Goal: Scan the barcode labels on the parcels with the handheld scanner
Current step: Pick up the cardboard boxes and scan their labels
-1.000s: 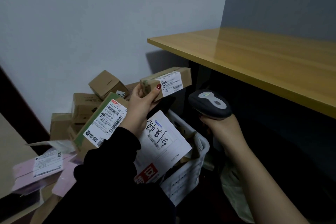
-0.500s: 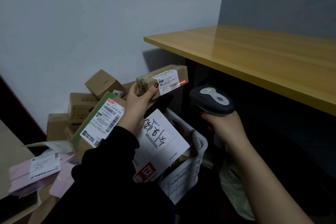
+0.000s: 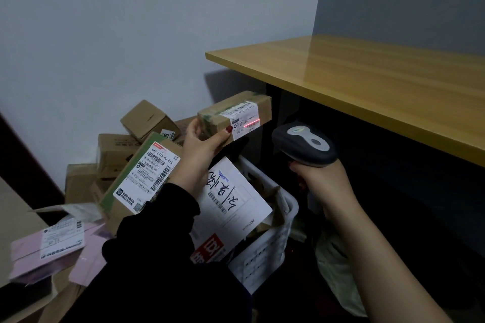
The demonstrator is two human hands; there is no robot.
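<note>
My left hand holds a small brown cardboard parcel up in the air by its left end. Its white barcode label wraps over the near edge and faces the scanner. A red laser line lies across the label. My right hand grips the handle of the dark grey handheld scanner, whose head points left at the parcel from a short distance to the right and slightly below.
A white plastic basket below my hands holds a white envelope parcel and others. Several brown boxes pile against the wall at left; one large labelled box leans there. Pink mailers lie at lower left. A yellow wooden tabletop overhangs at right.
The parcel tilted so its label faces the scanner, and the scanner rose slightly. A red laser line appeared on the label half a second ago and still shows.
</note>
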